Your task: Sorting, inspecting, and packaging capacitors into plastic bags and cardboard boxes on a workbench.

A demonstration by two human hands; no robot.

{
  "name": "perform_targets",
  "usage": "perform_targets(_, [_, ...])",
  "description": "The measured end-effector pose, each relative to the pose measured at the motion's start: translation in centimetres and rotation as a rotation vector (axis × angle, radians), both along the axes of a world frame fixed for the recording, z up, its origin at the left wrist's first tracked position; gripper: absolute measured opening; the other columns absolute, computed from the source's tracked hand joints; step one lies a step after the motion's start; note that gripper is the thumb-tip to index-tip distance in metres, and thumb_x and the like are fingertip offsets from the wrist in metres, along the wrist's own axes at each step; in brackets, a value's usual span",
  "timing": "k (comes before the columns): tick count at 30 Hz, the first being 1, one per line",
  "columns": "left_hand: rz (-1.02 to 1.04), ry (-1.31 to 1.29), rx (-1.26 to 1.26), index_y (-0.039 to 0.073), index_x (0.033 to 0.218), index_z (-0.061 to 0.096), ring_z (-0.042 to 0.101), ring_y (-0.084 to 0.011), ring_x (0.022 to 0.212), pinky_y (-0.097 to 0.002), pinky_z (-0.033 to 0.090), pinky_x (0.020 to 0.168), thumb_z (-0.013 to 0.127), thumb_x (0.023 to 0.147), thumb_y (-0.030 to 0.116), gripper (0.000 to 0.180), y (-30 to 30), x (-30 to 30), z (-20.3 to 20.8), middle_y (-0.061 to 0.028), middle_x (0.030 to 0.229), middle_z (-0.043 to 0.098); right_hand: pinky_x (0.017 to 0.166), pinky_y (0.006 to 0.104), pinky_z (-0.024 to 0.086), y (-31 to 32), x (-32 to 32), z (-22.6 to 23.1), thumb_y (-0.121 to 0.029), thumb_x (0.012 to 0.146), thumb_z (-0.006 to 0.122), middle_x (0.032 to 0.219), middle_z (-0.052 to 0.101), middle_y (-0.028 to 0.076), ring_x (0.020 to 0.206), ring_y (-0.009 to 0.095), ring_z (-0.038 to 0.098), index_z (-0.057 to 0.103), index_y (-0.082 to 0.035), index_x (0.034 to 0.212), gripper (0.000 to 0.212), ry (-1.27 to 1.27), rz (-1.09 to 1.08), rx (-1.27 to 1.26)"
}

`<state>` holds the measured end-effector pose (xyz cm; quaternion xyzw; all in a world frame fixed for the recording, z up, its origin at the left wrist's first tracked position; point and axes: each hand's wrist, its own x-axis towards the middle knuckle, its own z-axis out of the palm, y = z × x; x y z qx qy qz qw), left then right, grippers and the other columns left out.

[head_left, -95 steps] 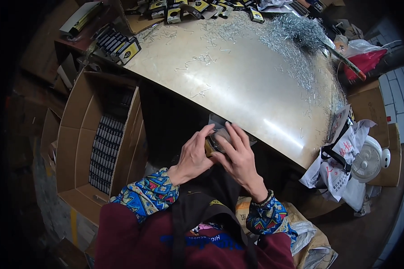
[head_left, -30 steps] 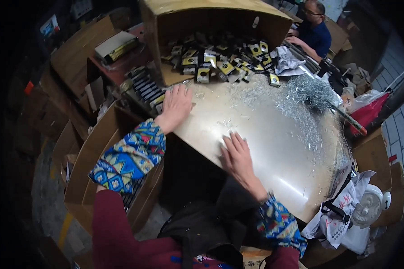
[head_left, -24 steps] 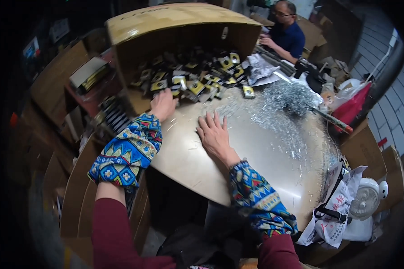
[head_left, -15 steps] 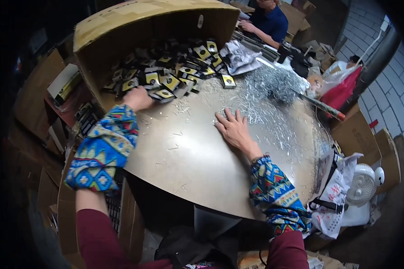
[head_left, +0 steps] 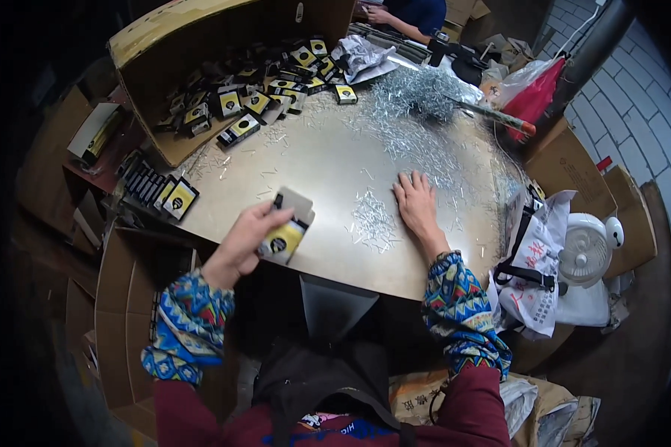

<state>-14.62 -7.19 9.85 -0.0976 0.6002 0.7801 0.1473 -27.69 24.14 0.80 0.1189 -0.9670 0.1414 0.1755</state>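
Observation:
My left hand is closed on a small black and yellow cardboard box, held over the table's near edge. A grey-brown end flap stands up on the box; its inside is hidden from me. My right hand lies palm down on the metal-topped table, fingers stretched out. Just left of it is a loose pile of thin, short metal pins. More such pins are strewn beyond that hand, up to a dense heap of them.
A large carton lies on its side at the back left, with many similar small boxes spilling from it. Left of the table, several boxes stand in a row. A tube, white bag and fan are rightward. Another person sits beyond.
My left hand has come from the heap of boxes to the near edge with one box. My right hand has shifted right of the pins, which lie nearer me. The view has shifted.

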Motion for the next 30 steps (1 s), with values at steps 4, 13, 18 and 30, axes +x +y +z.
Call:
perform_targets(4, [0.122,-0.049,0.195,0.000,0.122,0.054,0.065,-0.0129,0.092,-0.0276,0.056,0.078,0.051,0.099,0.017,0.028,-0.3,6.9,-4.7,-0.0057,0.106,0.065,0.107,0.0545,0.032,0.6,2.6,-0.7,-0.028,0.097,0.052,0.134,0.052,0.023,0.130,0.041,0.043,0.061,-0.009,0.125,0.035,-0.198,0.312,-0.348])
perform_targets(13, [-0.148,-0.349,-0.132,0.004,0.117,0.058,0.060,-0.0114,0.090,-0.0241,0.051,0.068,0.062,0.091,0.015,0.028,2.2,16.1,-17.5,-0.0039,0.096,0.063,0.113,0.0491,0.027,-6.5,4.1,0.6,-0.035,0.096,0.053,0.144,0.042,0.021,0.137,0.037,0.035,0.057,-0.012,0.131,0.042,-0.060,0.270,-0.083])
perform_targets(18, [-0.183,-0.435,0.052,0.003,0.113,0.059,0.061,-0.0099,0.086,-0.0254,0.051,0.067,0.065,0.088,0.011,0.027,5.3,17.5,-18.2,-0.0034,0.094,0.063,0.111,0.0480,0.030,-9.1,10.9,0.4,-0.028,0.096,0.052,0.142,0.044,0.024,0.134,0.038,0.038,0.055,-0.003,0.128,0.040,-0.085,0.331,-0.159])
perform_targets(30, [0.080,-0.555,0.401,0.008,0.111,0.056,0.063,-0.0144,0.089,-0.0331,0.056,0.072,0.057,0.088,0.003,0.023,6.5,18.5,-16.3,-0.0020,0.100,0.062,0.089,0.0389,0.050,-8.4,22.3,6.1,-0.006,0.090,0.057,0.115,0.063,0.019,0.108,0.032,0.062,0.056,-0.003,0.126,0.036,-0.263,0.415,-0.297])
